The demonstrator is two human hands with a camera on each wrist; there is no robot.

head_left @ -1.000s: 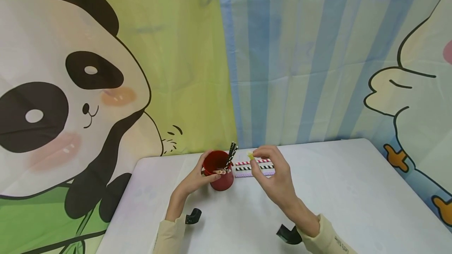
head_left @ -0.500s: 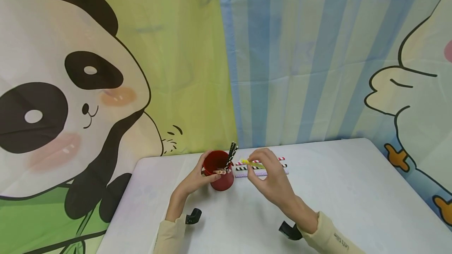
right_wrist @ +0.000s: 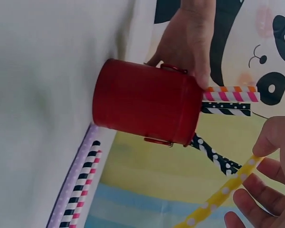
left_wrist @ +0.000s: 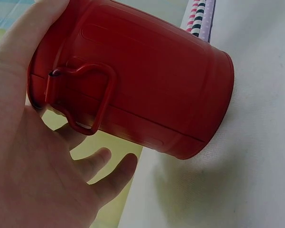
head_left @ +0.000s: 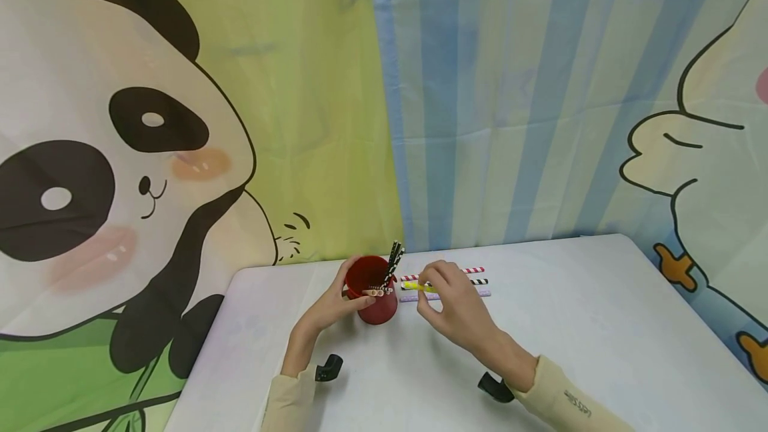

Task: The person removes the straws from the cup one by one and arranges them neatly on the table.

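Observation:
My left hand [head_left: 327, 302] grips a red metal bucket [head_left: 378, 312] at its rim, the thumb at the near side. A small wire handle [left_wrist: 107, 102] shows on its wall in the left wrist view. Several paper straws stand in the bucket, among them dotted black straws [head_left: 393, 259] and a pink-striped straw [right_wrist: 232, 96]. With thumb and fingertips my right hand [head_left: 461, 309] pinches a yellow straw with white dots [right_wrist: 213, 197]. In the head view it overlaps the straws lying right of the bucket.
Side by side on the white table [head_left: 570, 325] lie a red-striped straw [head_left: 474, 270], a black-striped straw [head_left: 480, 281] and a dotted purple straw [head_left: 483, 294]. Black curved pieces [head_left: 329, 367] sit by both wrists. A printed panda curtain [head_left: 180, 119] hangs behind the table.
My right hand has come down toward the lying straws, and the yellow straw has swung from pointing at the camera to lying nearly level. The left hand and bucket have stayed put.

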